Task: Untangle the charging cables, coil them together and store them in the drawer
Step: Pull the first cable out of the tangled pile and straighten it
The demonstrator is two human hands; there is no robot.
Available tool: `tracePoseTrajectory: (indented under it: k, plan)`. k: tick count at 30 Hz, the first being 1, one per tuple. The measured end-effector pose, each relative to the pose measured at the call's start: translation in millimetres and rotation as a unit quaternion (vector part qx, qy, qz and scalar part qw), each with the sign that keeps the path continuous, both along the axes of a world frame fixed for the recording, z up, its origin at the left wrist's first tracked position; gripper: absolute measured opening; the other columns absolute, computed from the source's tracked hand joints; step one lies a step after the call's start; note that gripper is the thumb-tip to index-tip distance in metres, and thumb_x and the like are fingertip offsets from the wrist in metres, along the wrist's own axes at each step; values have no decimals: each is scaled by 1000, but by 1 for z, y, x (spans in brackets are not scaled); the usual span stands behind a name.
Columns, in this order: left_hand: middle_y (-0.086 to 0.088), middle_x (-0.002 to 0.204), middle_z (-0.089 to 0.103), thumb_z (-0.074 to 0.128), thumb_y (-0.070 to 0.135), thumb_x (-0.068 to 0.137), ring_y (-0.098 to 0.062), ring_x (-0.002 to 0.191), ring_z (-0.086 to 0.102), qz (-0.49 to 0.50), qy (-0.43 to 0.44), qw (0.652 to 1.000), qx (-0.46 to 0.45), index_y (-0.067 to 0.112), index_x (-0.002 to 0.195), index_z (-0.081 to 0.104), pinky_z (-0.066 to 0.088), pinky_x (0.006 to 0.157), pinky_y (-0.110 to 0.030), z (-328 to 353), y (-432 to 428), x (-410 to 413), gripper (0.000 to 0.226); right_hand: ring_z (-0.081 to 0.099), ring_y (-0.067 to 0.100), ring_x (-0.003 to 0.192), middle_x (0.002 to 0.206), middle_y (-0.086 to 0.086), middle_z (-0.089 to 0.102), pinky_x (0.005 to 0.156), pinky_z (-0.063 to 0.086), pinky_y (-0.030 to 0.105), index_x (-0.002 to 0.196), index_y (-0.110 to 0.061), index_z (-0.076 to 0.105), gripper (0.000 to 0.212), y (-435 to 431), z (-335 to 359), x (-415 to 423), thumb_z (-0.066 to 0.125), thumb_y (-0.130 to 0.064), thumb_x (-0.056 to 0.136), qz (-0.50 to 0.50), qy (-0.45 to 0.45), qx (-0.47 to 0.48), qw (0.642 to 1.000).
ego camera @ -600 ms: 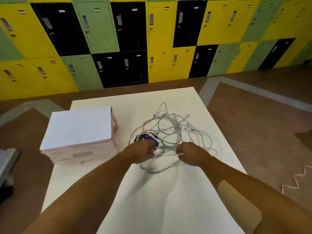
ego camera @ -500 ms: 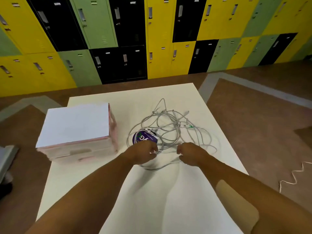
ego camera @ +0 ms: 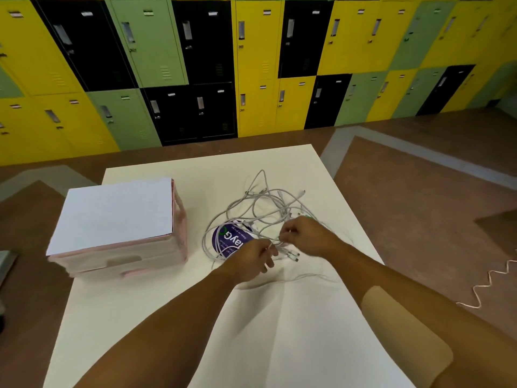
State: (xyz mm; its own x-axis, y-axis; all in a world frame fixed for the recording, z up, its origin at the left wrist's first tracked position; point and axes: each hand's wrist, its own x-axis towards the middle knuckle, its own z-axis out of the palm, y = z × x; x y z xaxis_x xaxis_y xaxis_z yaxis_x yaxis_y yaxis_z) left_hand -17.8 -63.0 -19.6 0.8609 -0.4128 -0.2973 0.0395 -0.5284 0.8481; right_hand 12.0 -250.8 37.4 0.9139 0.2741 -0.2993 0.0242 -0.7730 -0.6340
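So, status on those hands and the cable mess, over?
Left hand and right hand each pinching strands. Cables one tangle on the table, draped over a purple round item. Drawer unit beside, drawers look shut.

I work from one view: a wide-angle head camera, set above the near end of the white table [ego camera: 279, 345], facing forward and down. The charging cables [ego camera: 279, 211] lie mid-frame, at arm's reach; lockers [ego camera: 257, 65] fill the top.

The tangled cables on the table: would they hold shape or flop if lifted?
Probably floppy: the cables lie in loose, limp loops. Likely light, since the left hand and right hand pinch strands with fingertips. Pulling one strand would probably drag the knot.
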Motion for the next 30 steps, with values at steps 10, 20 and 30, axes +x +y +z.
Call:
tracePoseTrajectory:
  k: [10,20,30]
  plan:
    - [-2,87,69,45,13,102,-15,78,64,183,-91,977,-60,4,93,65,45,67,-11,32,34,16,24,45,8,59,64,-14,55,56,37,27,86,-19,64,16,26,107,44,54,-23,98,-147,-268,289,907]
    - [-11,86,69,47,26,104,-24,74,68,249,-72,921,-290,6,102,70,51,71,-34,104,34,34,31,44,14,51,65,3,50,46,37,25,85,-15,55,23,59,122,32,42,-14,104,-245,-248,452,821]
    - [1,81,65,60,39,96,-12,70,63,214,-74,946,-231,14,109,67,51,60,-26,119,25,30,29,66,23,68,88,10,70,68,55,42,105,-16,60,18,71,51,-1,43,-19,102,-58,-49,199,977]
